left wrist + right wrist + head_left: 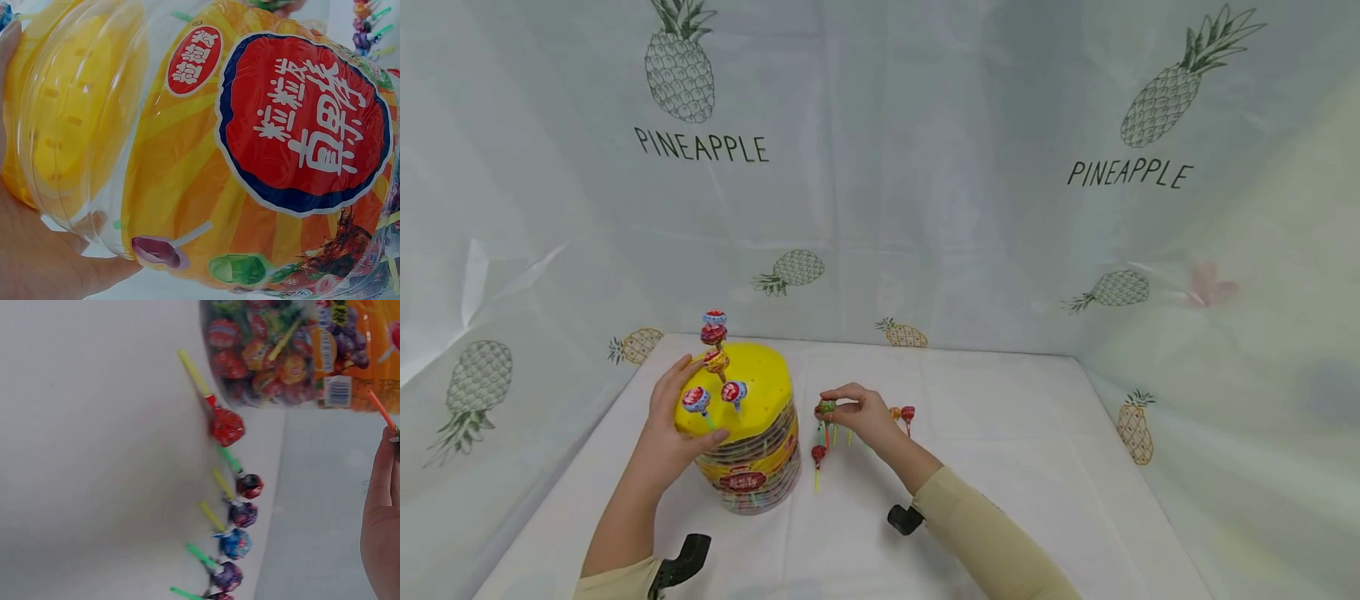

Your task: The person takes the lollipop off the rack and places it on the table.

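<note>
A clear ribbed jar [752,482] of lollipops with a yellow lid [763,371] stands upright at the left of the table. My left hand [662,437] grips it at the lid, thumb on the near side and fingers around the far side. Several lollipops [696,400] stand upright in the top of the lid. To the right of the jar, my right hand [868,418] pinches a green-wrapped lollipop [826,407] by its head; its orange stick [381,409] points out from the fingertips. Under that hand lies a red lollipop [228,427], nearest the jar.
More lollipops [235,542] lie in a row on the white table [1000,467], partly hidden by the right hand in the head view. A pineapple-printed curtain [925,167] hangs behind the table and along both sides.
</note>
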Demonstrator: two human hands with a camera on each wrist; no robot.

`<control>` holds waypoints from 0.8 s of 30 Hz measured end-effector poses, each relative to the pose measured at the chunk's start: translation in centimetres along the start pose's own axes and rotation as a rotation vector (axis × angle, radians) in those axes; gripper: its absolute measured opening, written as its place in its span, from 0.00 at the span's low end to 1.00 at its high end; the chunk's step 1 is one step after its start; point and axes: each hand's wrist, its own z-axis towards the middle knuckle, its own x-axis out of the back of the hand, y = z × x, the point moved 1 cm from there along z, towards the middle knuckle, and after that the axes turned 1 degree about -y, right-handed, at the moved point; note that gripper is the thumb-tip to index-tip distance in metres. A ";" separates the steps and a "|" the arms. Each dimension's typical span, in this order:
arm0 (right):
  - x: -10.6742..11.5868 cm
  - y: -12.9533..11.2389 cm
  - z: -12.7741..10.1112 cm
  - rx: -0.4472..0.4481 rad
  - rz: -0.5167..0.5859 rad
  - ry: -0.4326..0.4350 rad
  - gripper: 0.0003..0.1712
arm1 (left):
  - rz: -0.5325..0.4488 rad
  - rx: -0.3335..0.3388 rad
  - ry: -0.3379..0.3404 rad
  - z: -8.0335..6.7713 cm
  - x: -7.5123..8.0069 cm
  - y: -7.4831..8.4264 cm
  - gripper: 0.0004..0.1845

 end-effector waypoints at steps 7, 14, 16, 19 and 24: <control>0.0 1.9 0.1 -0.088 -0.123 0.040 0.17 | 0.038 -0.008 0.007 0.0 0.5 -0.1 0.55; 0.6 3.2 0.0 -0.091 -0.243 0.049 0.16 | 0.019 -0.008 0.005 0.1 0.3 -0.1 0.53; 0.9 3.6 0.0 -0.093 -0.278 0.049 0.15 | 0.016 -0.003 0.005 0.2 0.2 -0.1 0.53; 1.2 4.2 0.1 -0.099 -0.349 0.044 0.14 | 0.006 0.007 0.005 0.1 0.1 0.0 0.53; 1.4 5.2 0.5 -0.105 -0.412 -0.003 0.11 | 0.003 0.009 0.002 0.1 0.0 -0.1 0.54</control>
